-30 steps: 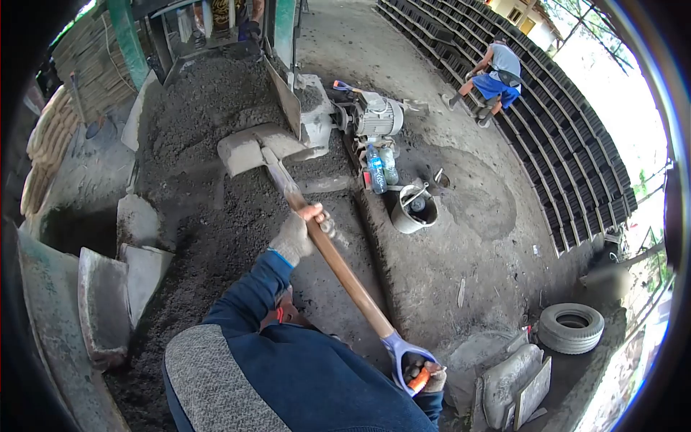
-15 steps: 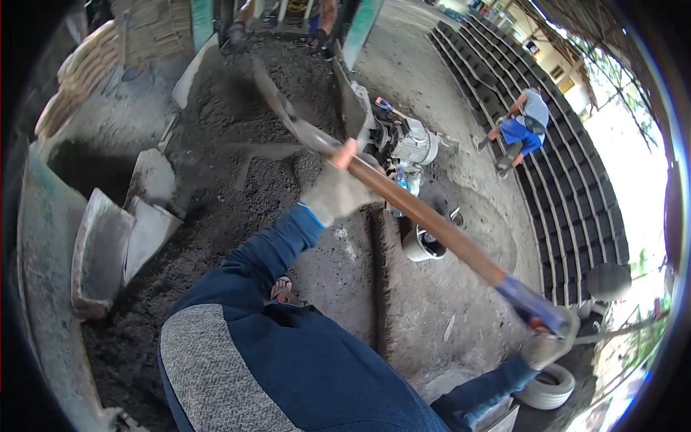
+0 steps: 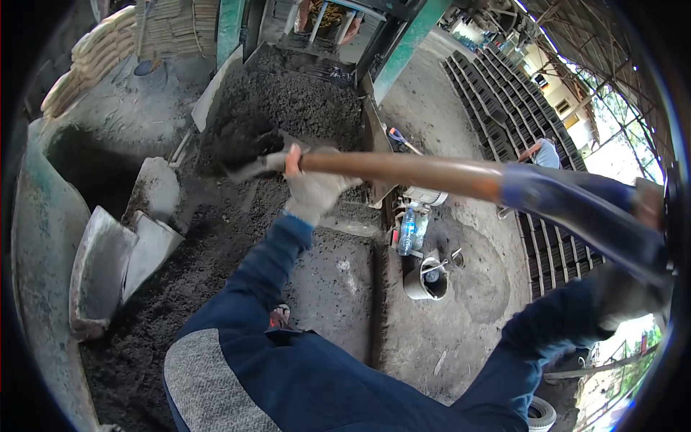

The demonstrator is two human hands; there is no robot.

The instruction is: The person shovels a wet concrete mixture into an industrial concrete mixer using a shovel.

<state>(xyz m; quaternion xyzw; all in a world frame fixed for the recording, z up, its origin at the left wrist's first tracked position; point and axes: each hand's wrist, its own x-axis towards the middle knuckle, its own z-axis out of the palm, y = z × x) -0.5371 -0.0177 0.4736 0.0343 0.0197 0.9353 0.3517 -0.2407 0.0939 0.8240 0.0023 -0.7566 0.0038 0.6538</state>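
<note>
A long shovel (image 3: 403, 170) with a brown shaft and a blue handle end crosses the view almost level. My left hand (image 3: 317, 189), in a pale glove, is closed round the shaft near its metal socket. At the far right, my right hand (image 3: 628, 291) is at the blue handle end, closed on it; shadow and blur partly hide its fingers. The blade points left, with a lump of dark, damp mix (image 3: 248, 140) over it hiding most of the metal. More dark mix (image 3: 306, 101) lies heaped in the bay beyond.
Broken curved slabs (image 3: 104, 266) lean at left beside a dark pit (image 3: 93, 169). Right of the trench are a bucket (image 3: 425, 281) and water bottles (image 3: 407, 230). A co-worker (image 3: 547, 153) bends by block rows (image 3: 497, 101); green posts (image 3: 410, 54) frame a machine.
The shovel has swung from a steep slant to nearly level. My right hand has risen and come nearer the camera; the blade end now bears dark mix. The view has shifted slightly.
</note>
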